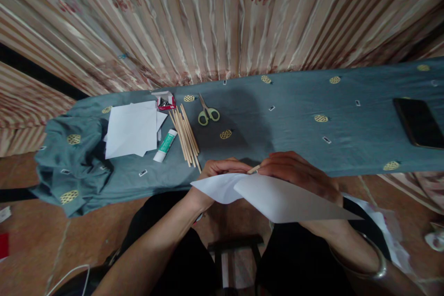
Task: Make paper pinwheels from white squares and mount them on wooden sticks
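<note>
Left hand (222,167) and right hand (298,172) pinch paper (277,196) and a stick (253,169); far left, a box (169,107) holds dark pieces (163,102).

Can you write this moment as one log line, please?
left hand: holding white sheet | right hand: holding same sheet | wooden stick: between hands | on cloth: scissors, loose sticks, paper pile

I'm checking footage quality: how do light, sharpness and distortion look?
Head view: dim, with a soft shadow on the cloth right of the scissors; held sheet greying rightward; lettering on the tube too soft to read; curtain folds splaying outward, probably wide-angle distortion.
</note>
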{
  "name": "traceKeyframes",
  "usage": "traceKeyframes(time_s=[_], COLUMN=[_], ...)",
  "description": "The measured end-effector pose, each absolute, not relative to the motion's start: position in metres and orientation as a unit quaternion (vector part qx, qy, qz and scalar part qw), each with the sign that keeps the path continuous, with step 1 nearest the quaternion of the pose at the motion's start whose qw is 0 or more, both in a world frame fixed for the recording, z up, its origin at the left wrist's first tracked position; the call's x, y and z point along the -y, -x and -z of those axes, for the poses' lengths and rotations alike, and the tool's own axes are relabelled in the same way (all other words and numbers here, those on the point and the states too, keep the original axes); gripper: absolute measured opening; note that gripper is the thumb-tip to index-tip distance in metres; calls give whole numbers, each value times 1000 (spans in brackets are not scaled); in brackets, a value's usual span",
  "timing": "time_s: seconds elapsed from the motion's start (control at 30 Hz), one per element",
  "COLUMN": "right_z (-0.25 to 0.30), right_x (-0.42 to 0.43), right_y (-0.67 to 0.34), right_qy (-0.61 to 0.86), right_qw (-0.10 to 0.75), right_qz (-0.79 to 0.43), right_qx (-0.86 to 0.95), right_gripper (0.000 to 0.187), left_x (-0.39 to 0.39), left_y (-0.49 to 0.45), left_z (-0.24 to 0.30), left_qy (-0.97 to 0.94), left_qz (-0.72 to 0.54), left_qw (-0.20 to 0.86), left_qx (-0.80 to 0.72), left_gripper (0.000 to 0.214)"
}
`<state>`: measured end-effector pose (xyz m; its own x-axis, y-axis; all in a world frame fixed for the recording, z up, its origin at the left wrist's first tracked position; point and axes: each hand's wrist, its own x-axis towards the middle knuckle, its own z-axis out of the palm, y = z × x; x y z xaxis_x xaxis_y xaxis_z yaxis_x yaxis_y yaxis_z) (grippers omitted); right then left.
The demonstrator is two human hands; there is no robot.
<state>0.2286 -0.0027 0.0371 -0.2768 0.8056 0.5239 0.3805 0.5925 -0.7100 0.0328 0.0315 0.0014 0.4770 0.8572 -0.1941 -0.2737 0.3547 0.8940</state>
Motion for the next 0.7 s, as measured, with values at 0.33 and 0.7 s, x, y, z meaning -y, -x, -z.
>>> traceKeyframes(time_s=[0.33, 0.7], right_z=[-31, -37], right_x=[11, 10], right_y=[-227, -227], right_qy=[366, 356], right_qw=[464, 448], right_qz=[-162, -106], right_qx=[791, 813], right_gripper=[30, 30], left_x=[-32, -34], left_y=[-32, -29], left_z=[-7, -10], left_qy=[-391, -425], left_qz=[-370, -352], left_qw=[766, 765], left_qx=[-352, -333], left_gripper=[20, 21])
